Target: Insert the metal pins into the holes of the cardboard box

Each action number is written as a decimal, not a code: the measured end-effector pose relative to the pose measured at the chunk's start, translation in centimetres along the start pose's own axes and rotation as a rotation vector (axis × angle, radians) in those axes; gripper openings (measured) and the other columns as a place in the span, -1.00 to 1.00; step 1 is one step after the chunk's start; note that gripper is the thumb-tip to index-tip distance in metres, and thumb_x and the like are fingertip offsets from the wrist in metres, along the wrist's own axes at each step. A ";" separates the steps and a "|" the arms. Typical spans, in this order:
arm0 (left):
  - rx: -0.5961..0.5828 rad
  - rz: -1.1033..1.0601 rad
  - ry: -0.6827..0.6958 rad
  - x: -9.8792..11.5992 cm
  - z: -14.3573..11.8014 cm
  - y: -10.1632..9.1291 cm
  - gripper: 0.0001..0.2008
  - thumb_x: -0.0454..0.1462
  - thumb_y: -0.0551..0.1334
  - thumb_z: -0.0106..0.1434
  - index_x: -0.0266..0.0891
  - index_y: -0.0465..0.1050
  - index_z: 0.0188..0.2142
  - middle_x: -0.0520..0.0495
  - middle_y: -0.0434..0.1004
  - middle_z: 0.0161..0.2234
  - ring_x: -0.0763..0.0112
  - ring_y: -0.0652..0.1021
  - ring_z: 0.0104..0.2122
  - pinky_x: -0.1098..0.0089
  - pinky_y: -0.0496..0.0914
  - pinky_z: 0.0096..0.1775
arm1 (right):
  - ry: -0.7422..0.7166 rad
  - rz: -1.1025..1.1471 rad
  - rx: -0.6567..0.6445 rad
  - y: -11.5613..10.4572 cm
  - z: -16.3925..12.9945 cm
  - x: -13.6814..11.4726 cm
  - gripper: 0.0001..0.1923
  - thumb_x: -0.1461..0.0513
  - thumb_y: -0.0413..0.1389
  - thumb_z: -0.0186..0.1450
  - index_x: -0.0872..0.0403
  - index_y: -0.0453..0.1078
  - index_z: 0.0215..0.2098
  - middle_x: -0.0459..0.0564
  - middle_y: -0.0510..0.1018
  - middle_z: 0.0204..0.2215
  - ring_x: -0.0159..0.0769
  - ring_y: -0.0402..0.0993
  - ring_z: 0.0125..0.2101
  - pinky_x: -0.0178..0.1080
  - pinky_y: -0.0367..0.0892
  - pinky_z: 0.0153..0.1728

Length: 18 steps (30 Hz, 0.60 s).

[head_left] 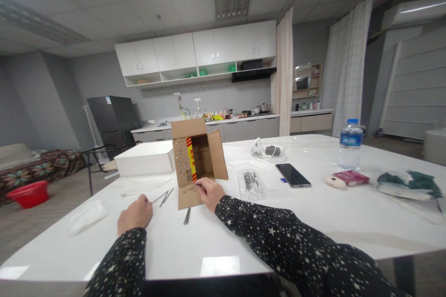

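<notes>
Cardboard, brown and lying on its side, the small box (195,158) sat near the middle of the white table (313,222) with its mouth facing the person and its flaps splayed. The right hand (210,193) rested on the near bottom flap, fingers curled down and pinching its edge. The left hand (134,214) lay loosely closed on the tabletop to the left, holding nothing that could be made out. Thin metal rods (163,197) lay between the two hands, another (187,216) just near the flap. Judging by this, pressing the flap flat with the fingertips while keeping the box from sliding would serve best; the idle hand could steady the far side. Farther left sat a white box (144,158); to the right a clear packet of metal parts (251,183), a phone (293,175) and a water bottle (350,144)
</notes>
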<state>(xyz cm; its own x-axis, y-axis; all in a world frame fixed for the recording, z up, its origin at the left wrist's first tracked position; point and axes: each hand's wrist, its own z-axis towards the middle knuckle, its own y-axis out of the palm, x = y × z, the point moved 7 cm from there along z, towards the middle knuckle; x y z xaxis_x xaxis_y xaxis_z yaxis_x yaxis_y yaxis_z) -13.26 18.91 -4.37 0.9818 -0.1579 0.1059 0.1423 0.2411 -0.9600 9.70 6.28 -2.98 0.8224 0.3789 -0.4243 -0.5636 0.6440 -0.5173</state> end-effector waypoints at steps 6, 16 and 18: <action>-0.017 -0.005 -0.014 -0.2 0.1 0.2 -0.69 -0.20 -0.11 0.23 -0.17 0.35 -0.21 -0.24 0.54 -0.18 0.08 0.54 -0.23 0.25 0.31 -0.30 | -0.064 -0.083 -0.025 0.3 0.0 -0.1 -0.79 0.22 -0.07 0.39 0.03 0.39 -0.15 -0.04 0.51 -0.25 -0.36 0.43 -0.21 -0.35 0.27 -0.20; -0.031 -0.008 -0.010 0.0 -0.1 0.0 -0.69 -0.20 -0.13 0.23 -0.17 0.34 -0.22 -0.26 0.53 -0.16 0.07 0.53 -0.21 0.24 0.31 -0.27 | -0.187 -0.352 -0.112 0.1 0.4 -1.4 -0.77 0.25 -0.03 0.36 0.00 0.44 -0.14 -0.04 0.52 -0.29 -0.32 0.39 -0.27 -0.32 0.24 -0.29; -0.026 -0.014 -0.011 -0.1 -0.1 0.0 -0.69 -0.20 -0.12 0.23 -0.17 0.34 -0.22 -0.27 0.53 -0.16 0.06 0.53 -0.22 0.23 0.31 -0.28 | -0.186 -0.363 -0.115 0.1 0.3 -1.3 -0.77 0.26 -0.02 0.34 0.00 0.44 -0.12 -0.03 0.52 -0.29 -0.31 0.38 -0.27 -0.31 0.24 -0.29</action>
<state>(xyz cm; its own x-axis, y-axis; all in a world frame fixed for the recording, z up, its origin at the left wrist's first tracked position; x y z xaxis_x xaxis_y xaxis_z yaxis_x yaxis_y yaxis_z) -13.33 18.83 -4.43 0.9811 -0.1502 0.1219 0.1528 0.2145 -0.9647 8.54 6.10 -2.23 0.9631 0.2615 -0.0639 -0.2314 0.6832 -0.6926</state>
